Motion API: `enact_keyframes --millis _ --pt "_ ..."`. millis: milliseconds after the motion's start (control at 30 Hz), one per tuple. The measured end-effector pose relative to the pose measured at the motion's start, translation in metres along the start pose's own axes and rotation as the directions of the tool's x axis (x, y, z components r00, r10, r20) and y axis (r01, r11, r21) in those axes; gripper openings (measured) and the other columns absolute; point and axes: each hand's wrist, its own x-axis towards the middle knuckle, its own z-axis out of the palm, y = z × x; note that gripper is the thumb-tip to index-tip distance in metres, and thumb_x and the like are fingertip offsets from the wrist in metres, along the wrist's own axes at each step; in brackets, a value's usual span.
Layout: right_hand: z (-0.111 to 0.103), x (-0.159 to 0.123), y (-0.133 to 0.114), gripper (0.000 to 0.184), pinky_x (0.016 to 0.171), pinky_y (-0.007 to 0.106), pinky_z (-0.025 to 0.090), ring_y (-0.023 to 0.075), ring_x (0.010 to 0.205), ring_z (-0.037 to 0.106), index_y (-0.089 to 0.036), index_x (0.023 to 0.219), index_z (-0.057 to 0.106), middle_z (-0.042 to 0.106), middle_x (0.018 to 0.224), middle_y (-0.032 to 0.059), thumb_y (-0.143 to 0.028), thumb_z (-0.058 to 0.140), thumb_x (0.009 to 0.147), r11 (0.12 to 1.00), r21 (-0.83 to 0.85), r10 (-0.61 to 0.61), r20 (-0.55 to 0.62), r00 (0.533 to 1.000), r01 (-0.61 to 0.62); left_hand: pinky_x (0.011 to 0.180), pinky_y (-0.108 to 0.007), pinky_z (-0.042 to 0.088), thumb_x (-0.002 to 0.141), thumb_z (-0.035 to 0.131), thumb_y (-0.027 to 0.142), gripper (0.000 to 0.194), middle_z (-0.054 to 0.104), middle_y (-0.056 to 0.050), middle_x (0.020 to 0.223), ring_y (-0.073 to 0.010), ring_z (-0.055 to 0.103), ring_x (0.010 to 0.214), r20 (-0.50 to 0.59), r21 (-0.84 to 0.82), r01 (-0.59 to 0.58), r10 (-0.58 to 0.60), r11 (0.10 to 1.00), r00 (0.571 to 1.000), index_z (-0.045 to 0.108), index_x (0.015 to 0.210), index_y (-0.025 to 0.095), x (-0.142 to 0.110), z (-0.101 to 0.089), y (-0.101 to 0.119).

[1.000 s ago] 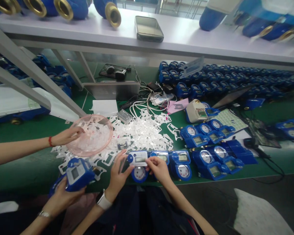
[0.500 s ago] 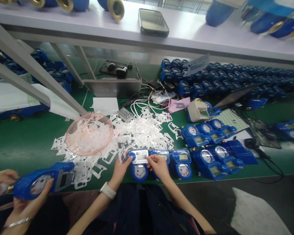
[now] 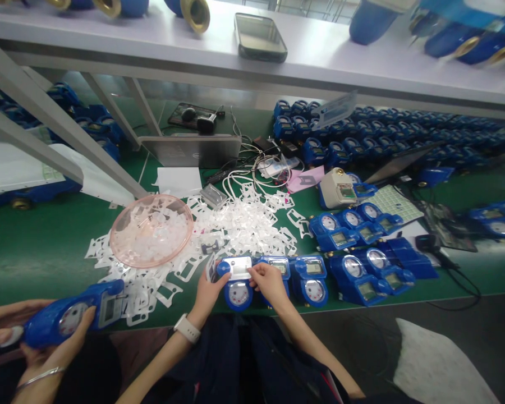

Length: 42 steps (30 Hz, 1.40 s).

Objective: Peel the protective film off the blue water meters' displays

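Note:
A blue water meter point(image 3: 238, 282) with a white display face lies at the near edge of the green table point(image 3: 37, 252). My left hand point(image 3: 207, 290) grips its left side, with a small clear piece pinched at the fingertips. My right hand point(image 3: 268, 282) is closed, its fingertips pressing on the right end of the white display face. Two more blue meters point(image 3: 309, 279) sit in a row just right of it. A heap of white plastic frames point(image 3: 244, 221) lies right behind my hands.
A pink dish point(image 3: 152, 230) of clear bits stands at the left. At the lower left a co-worker's hands point(image 3: 46, 350) hold another blue meter point(image 3: 73, 313). Many blue meters point(image 3: 362, 143) fill the right side. A laptop point(image 3: 191, 150), cables and a phone point(image 3: 260, 36) on the shelf lie behind.
The co-worker's hand left the pink dish and both their hands now hold a meter low at the left. My hands stay on the same meter, with my right fingers shifted slightly on its face.

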Motion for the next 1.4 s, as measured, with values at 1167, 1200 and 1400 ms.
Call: enact_keyframes --millis 1167,1200,1400 --pt "-0.039 0.069 -0.037 0.042 0.077 0.026 0.045 0.0196 0.090 0.062 -0.021 0.106 0.065 0.069 0.103 0.0037 -0.035 0.074 0.066 0.649 -0.462 -0.245 0.626 0.741 0.605 0.102 -0.045 0.040 0.059 0.077 0.037 0.064 0.061 -0.010 0.112 -0.0257 0.057 0.109 0.074 -0.039 -0.030 0.033 0.999 0.997 0.049 0.113 0.017 0.005 0.006 -0.023" --pt "-0.039 0.075 -0.036 0.033 0.074 0.024 0.044 0.0179 0.087 0.062 -0.021 0.102 0.067 0.070 0.099 0.0026 -0.036 0.069 0.072 0.671 -0.432 -0.254 0.630 0.734 0.602 0.101 -0.044 0.040 0.059 0.077 0.037 0.063 0.062 -0.010 0.110 -0.0256 0.057 0.108 0.078 -0.045 -0.022 0.026 0.999 0.997 0.049 0.112 0.017 0.005 0.006 -0.022" --pt "-0.010 0.081 -0.052 0.031 0.058 0.024 0.036 0.0180 0.067 0.060 -0.020 0.071 0.068 0.069 0.071 0.0025 -0.050 0.064 0.073 0.454 -0.632 -0.320 0.542 0.777 0.628 0.099 -0.044 0.042 0.058 0.077 0.038 0.057 0.064 -0.007 0.101 -0.0247 0.060 0.102 0.067 -0.030 -0.036 0.038 0.999 0.997 0.052 0.106 0.017 0.005 0.006 -0.020"
